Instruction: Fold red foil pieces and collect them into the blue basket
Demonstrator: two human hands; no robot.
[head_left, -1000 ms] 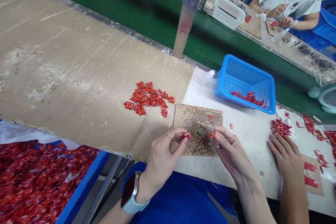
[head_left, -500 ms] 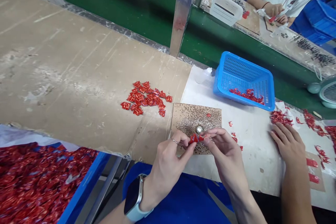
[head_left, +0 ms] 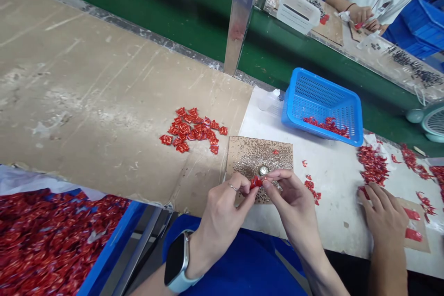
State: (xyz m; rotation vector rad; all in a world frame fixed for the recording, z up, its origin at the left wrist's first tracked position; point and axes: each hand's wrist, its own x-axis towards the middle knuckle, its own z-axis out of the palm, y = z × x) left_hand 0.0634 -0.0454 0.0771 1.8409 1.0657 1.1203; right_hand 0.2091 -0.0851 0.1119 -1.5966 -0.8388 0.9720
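My left hand (head_left: 222, 212) and my right hand (head_left: 293, 203) meet over a brown speckled board (head_left: 249, 155) and pinch one small red piece (head_left: 255, 181) between their fingertips. A small round metal part (head_left: 263, 170) sits on the board just beyond the piece. My left wrist wears a watch (head_left: 176, 259), and a ring is on one finger. A pile of small red pieces (head_left: 192, 129) lies on the cardboard to the left of the board.
A blue basket (head_left: 322, 104) with a few red pieces stands behind the board, beside a small clear bottle (head_left: 268, 99). A co-worker's hand (head_left: 385, 212) rests at the right among loose red pieces (head_left: 373, 166). A blue bin of red pieces (head_left: 52, 240) sits lower left. A metal post (head_left: 241, 14) rises from the green belt.
My two hands came together from apart and now pinch one red piece jointly. The co-worker's hand slid a little nearer and to the right.
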